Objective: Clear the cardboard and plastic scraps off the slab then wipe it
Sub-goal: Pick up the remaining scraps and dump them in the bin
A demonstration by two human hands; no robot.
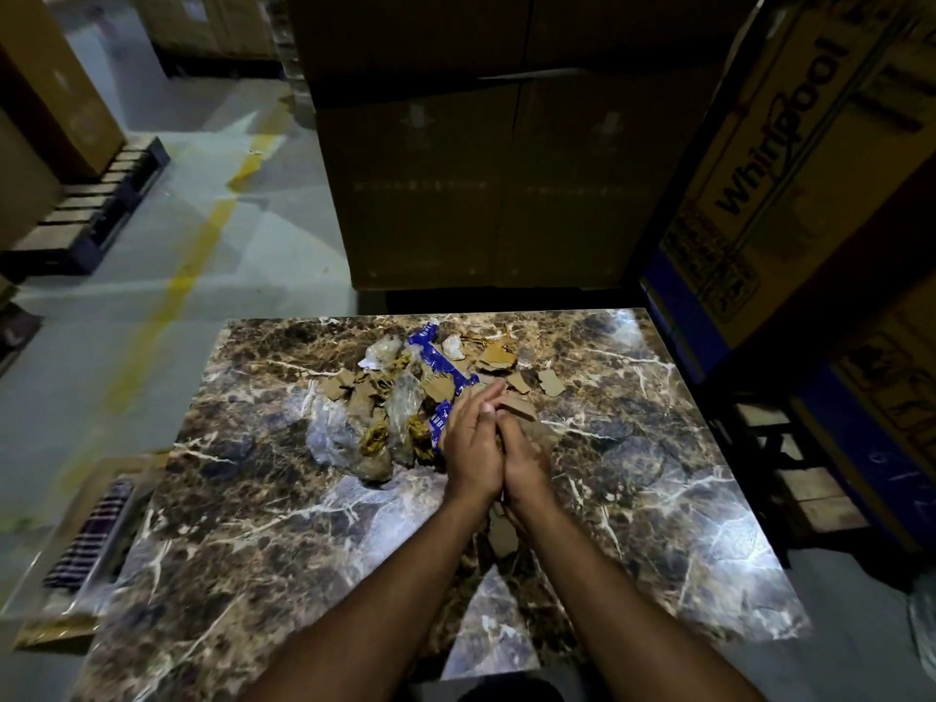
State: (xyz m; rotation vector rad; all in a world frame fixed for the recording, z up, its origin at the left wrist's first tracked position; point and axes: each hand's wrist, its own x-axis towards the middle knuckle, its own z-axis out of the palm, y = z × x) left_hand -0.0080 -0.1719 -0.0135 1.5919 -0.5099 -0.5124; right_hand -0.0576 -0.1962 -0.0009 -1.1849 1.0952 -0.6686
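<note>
Head view: scraps (405,397) beside hands (494,448).
</note>
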